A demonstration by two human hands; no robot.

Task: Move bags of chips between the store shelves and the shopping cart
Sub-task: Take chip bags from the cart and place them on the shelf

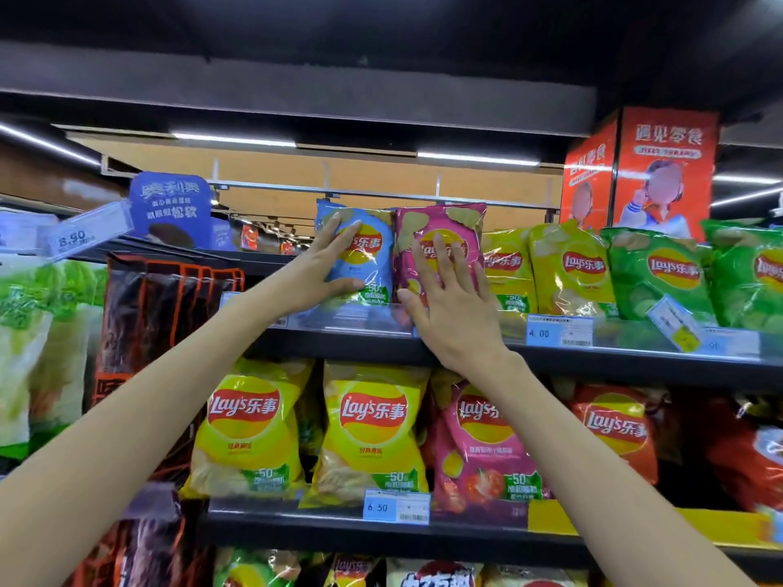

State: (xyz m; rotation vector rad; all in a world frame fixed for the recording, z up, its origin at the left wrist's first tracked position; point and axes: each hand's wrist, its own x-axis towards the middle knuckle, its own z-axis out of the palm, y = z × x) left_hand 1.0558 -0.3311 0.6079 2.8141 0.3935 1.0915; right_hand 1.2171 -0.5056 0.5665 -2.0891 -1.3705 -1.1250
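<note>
Bags on the upper shelf: six stood in a row along the front edge of the upper shelf (466, 351) — one blue bag (373, 264), one pink bag (440, 230), two yellow bags (567, 269) and two green bags (661, 273), the last green one cut off by the right edge of the view.
Bags on the lower shelf: five showed on the lower shelf (296, 527) — two large yellow bags (373, 434), one tomato pink bag (483, 451) and two red bags (614, 430).
Price tags: two readable ones, the 4.00 tag (559, 332) on the upper shelf's front edge and the 6.50 tag (396, 507) on the lower shelf's front edge.
Hands: two, both raised to the upper shelf.
Left hand: the left hand (322, 269) gripped the blue bag, fingers curved over its upper left corner and thumb beneath, near its lower edge.
Right hand: the right hand (449, 307) lay flat against the front of the pink bag, fingers straight and spread, curled round nothing.
Position of the held bags: blue and pink stood upright, touching each other, at the left end of the row.
</note>
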